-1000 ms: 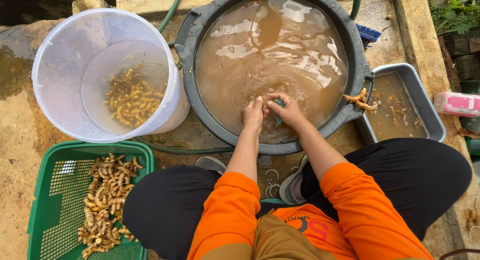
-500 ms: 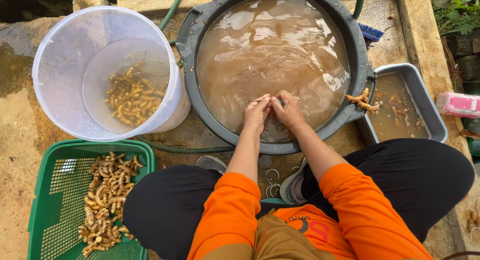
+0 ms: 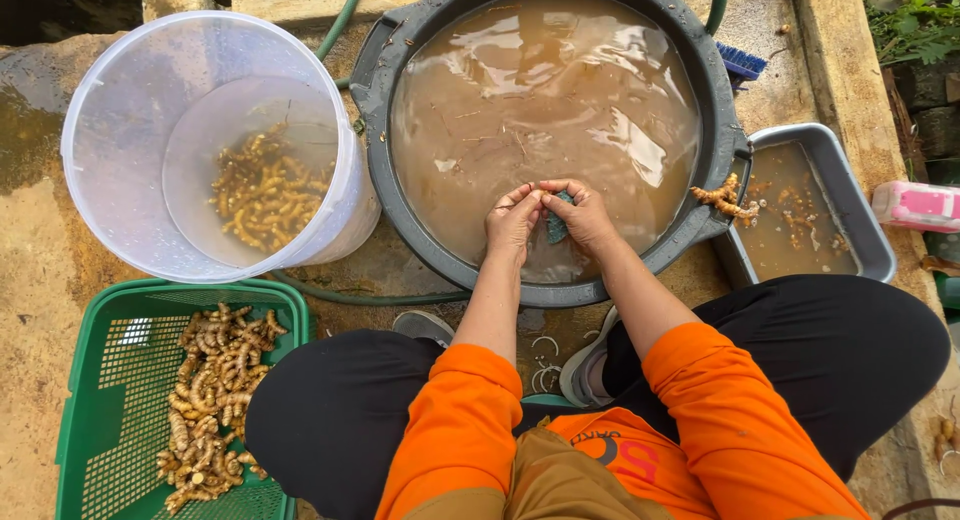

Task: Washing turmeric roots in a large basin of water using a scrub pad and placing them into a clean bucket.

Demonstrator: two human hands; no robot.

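Note:
Over the near side of a big dark grey basin full of muddy brown water, my left hand and my right hand meet fingertip to fingertip. Between them sits a small dark green scrubbing pad, gripped by my right hand. My left hand is closed beside it; what it holds is hidden by the fingers. Both hands are just above the water surface. A knobbly yellow-brown root lies on the basin's right rim.
A translucent white bucket at the left holds washed roots. A green plastic crate at the lower left holds muddy roots. A grey metal tray of dirty water sits at the right, a pink object beyond it. A green hose runs behind.
My hands have lifted slightly out of the water and drawn closer together around the pad. The water surface has shifted in ripples.

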